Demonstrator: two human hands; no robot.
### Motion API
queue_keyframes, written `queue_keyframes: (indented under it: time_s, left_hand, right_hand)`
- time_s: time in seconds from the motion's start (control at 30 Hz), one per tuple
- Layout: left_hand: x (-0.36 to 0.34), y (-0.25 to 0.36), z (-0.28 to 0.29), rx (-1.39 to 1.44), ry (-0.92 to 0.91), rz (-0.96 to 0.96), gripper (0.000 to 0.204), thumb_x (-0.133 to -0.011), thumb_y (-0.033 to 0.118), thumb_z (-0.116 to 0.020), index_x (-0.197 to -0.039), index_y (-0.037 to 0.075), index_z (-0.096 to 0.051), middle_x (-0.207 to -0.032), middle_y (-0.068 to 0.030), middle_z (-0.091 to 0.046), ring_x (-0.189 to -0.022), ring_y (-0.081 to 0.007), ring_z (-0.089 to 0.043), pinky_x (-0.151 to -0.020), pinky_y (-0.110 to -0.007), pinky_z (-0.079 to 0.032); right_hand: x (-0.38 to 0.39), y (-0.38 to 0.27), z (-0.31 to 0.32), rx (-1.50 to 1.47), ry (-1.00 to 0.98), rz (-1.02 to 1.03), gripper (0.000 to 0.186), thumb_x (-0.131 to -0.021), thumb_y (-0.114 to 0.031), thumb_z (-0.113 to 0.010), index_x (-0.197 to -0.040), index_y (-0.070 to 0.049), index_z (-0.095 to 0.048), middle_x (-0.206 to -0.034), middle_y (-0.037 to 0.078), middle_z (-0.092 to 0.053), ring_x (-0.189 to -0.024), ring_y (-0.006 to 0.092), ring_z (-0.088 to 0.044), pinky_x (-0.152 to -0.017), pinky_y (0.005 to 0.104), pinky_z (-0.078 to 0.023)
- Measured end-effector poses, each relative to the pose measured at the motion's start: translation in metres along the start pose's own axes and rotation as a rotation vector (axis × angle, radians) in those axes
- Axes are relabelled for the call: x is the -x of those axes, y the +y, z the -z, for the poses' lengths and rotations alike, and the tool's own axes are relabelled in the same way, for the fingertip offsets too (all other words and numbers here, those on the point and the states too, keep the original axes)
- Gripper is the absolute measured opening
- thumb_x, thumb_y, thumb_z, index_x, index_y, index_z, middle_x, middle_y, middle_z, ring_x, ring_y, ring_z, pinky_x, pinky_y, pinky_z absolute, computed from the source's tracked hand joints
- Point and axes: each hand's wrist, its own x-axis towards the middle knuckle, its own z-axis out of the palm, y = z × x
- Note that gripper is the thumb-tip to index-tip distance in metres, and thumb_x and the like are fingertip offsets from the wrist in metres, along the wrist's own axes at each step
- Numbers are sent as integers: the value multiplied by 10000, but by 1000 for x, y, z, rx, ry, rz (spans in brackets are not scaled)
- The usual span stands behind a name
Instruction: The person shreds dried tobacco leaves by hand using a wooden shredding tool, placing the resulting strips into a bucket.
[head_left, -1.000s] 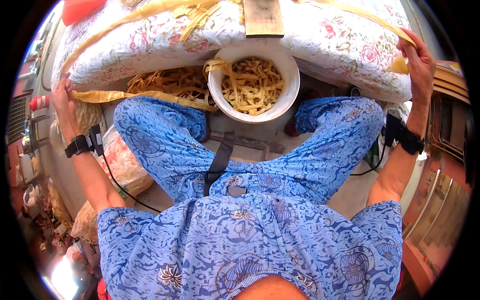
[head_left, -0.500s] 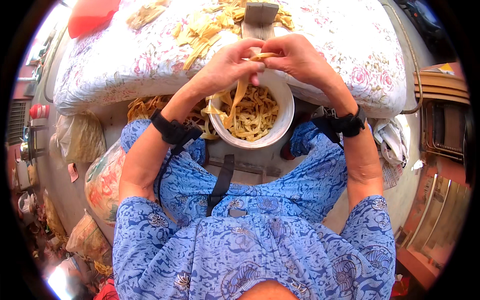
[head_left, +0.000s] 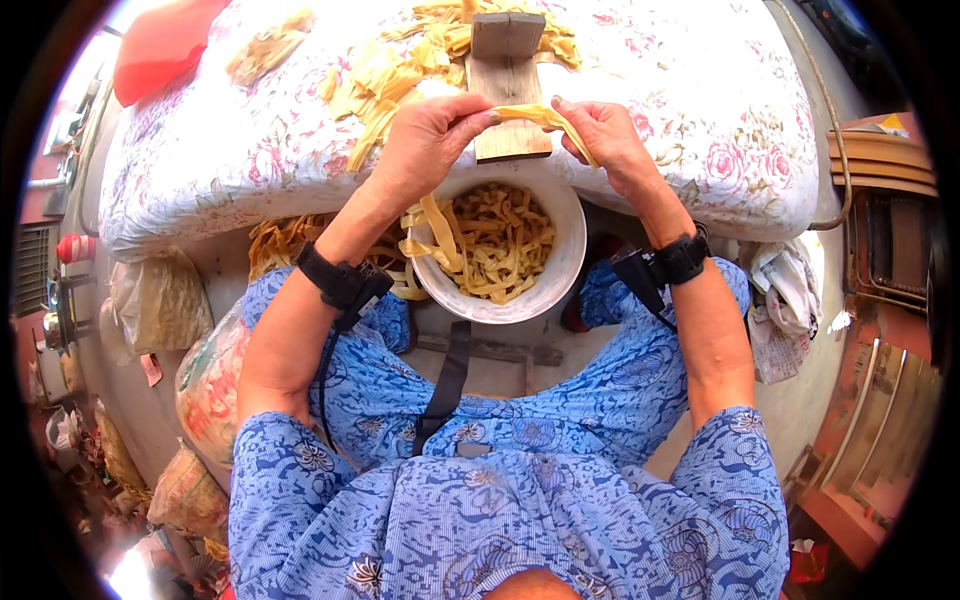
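Observation:
Between my two hands a flat yellow strip, like dried leaf, is drawn out across the front of a wooden stand. My left hand is closed, pinching the strip's left end between thumb and finger. At its other end, my right hand grips it, and a short tail hangs below the fingers. Just below sits a white bucket holding a coiled mass of braided yellow-brown strips. One loose pale strip lies over the bucket's left side.
A flowered cloth covers the raised surface before me, with a heap of yellow strips left of the stand. A red item lies far left. More strips lie beneath the edge. Bags stand at left; a bent metal rail is at right.
My hands were close together above the bucket and have moved apart, stretching the strip between them. The wooden stand's front now shows. The view has shifted slightly.

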Motion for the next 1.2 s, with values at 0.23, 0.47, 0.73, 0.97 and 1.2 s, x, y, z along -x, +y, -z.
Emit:
queue_keyframes:
  time_s: [0.23, 0.47, 0.73, 0.97, 1.2]
  left_hand:
    - [5, 17, -8, -393, 156, -272, 88, -778, 146, -619, -785, 63, -592, -620, -70, -512, -566, -254, -535, -488, -320, -411]
    - [3, 11, -3, 81, 33, -23, 134, -798, 169, -629, -808, 36, -639, -649, -28, -589, -580, -135, -547, -495, -250, -409]
    - [0, 6, -9, 1002, -294, 699, 215, -894, 258, -498, -848, 66, -586, -580, 70, -470, -457, -7, -322, -436, -155, -270]
    - [8, 3, -27, 1298, -628, 992, 173, -888, 204, -486, -780, 71, -496, -543, 73, -345, -446, -24, -263, -430, -170, -247]
    - [8, -4, -32, 1344, -171, 733, 85, -870, 141, -527, -865, 57, -541, -665, 19, -490, -527, -31, -395, -468, -162, -323]
  right_hand:
    - [7, 0, -19, -213, 94, -136, 329, -881, -300, -514, -886, 15, -607, -577, -17, -489, -465, 44, -364, -441, 198, -299]
    - [-6, 9, -4, 285, 356, 138, 244, -811, -240, -613, -709, -25, -663, -535, -56, -478, -475, 16, -349, -419, 189, -254]
    - [15, -30, -40, -441, -448, 94, 358, -895, -276, -490, -1129, -11, -539, -505, -75, -390, -442, 26, -320, -451, 166, -275]
    - [-7, 3, -35, 436, -115, 357, 236, -823, -218, -615, -977, -40, -639, -598, -34, -546, -469, 11, -414, -422, 168, -351]
    - [-4, -1, -39, 783, 211, 700, 281, -760, -239, -641, -996, -87, -635, -890, 58, -599, -778, 164, -555, -650, 273, -454]
